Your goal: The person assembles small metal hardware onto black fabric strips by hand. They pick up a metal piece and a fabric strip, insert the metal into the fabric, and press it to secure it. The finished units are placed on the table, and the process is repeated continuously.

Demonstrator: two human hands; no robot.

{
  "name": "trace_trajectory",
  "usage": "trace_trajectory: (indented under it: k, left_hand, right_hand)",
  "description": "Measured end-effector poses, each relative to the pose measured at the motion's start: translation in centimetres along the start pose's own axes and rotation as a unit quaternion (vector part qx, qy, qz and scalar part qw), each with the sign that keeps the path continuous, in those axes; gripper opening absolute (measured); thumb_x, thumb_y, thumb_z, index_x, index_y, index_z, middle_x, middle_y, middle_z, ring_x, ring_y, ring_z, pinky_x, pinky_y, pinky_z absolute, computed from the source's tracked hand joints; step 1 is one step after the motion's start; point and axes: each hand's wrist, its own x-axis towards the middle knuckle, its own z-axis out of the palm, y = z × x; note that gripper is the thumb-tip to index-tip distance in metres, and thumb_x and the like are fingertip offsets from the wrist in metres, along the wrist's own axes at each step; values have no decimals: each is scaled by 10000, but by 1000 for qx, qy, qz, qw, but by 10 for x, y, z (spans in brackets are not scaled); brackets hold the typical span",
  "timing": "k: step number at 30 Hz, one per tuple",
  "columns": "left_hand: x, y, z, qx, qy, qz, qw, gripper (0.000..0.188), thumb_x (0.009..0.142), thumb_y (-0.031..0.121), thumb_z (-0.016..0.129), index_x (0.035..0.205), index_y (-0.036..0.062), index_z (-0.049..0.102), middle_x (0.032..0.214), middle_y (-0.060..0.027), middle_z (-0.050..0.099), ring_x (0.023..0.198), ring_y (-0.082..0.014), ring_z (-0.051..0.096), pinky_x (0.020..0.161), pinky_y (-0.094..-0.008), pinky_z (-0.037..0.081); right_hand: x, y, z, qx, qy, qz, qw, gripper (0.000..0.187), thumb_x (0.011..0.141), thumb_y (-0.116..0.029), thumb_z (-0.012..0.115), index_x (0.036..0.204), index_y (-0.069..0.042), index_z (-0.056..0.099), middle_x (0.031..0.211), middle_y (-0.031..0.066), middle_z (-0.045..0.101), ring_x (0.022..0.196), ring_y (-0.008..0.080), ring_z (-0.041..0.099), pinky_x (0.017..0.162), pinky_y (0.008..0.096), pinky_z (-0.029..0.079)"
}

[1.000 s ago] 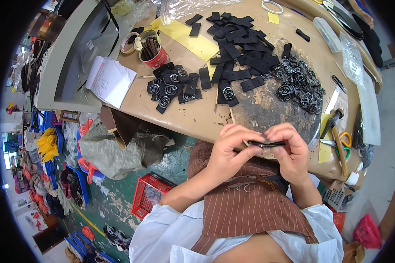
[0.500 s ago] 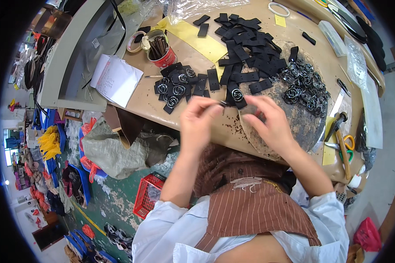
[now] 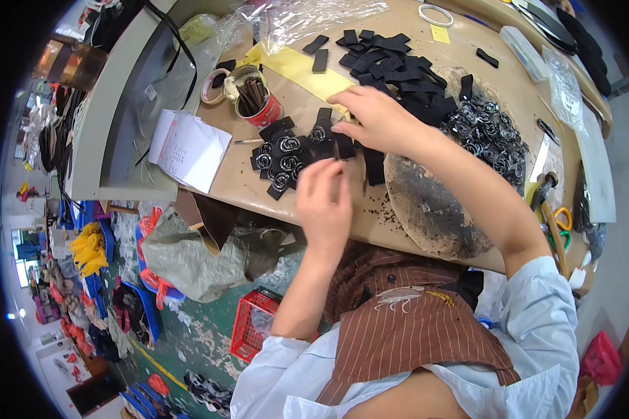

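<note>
My right hand (image 3: 381, 122) reaches left across the table, its thumb and forefinger apart beside a black tab with a round silver-and-black buckle (image 3: 319, 133). That tab lies at the upper edge of a group of similar buckled tabs (image 3: 288, 144). Below them is my left hand (image 3: 325, 206), with its fingers curled together near some plain black tabs; whatever they may hold is hidden. A black strip (image 3: 374, 165) lies to the right of my left hand. Farther back is a heap of plain black tabs (image 3: 398, 66), partly covered by my right hand.
Loose buckles (image 3: 493, 136) are piled on a worn round board (image 3: 433, 206). A red tin (image 3: 265, 112) of brown strips stands beside an open notebook (image 3: 192, 150). At right lie a hammer (image 3: 548, 192) and orange-handled scissors (image 3: 562, 218). A red crate (image 3: 248, 328) sits on the floor.
My right hand has moved left and away from me, to the buckled group. A buckled tab now lies there, and the one formerly between my hands is gone. My left hand has shifted slightly.
</note>
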Motion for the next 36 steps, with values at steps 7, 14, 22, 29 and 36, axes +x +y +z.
trace_trajectory:
  k: [7,14,22,29,36]
  left_hand:
    - [1,-15,29,224,-102,-25,969,202,845,199,581,1021,231,674,1289,18,525,1297,-291,337,1006,-565,133]
    - [-22,31,29,128,-179,67,973,322,847,203,600,1162,142,596,1268,-13,541,1284,-256,386,1038,-528,38]
    - [-36,40,34,105,-224,42,968,277,873,166,560,1143,128,609,1298,-58,513,1196,-215,470,1046,-527,40]
    - [-35,83,45,75,-243,90,963,319,868,157,554,1180,91,561,1344,-98,466,1235,-263,432,1059,-506,79]
    - [-25,129,83,63,-240,155,956,284,853,93,552,1125,14,574,1284,-139,509,1141,-307,478,984,-411,301]
  right_hand:
    - [-35,13,-17,-172,-42,-48,983,305,669,-360,716,874,-145,649,893,73,527,942,259,512,864,413,363]
    - [-100,8,-37,-74,99,-13,992,152,666,-206,695,696,-95,595,769,63,538,788,253,546,674,366,427]
    - [-168,16,-93,-83,227,114,964,548,679,-255,741,1134,-33,529,1106,174,511,1046,341,496,877,415,399]
    - [-184,33,-92,-184,175,219,942,387,661,-286,727,958,-60,625,1211,209,444,1133,384,385,906,478,374]
    - [-191,34,-88,-133,255,161,944,121,677,-152,560,632,-62,627,785,84,571,853,252,514,732,312,448]
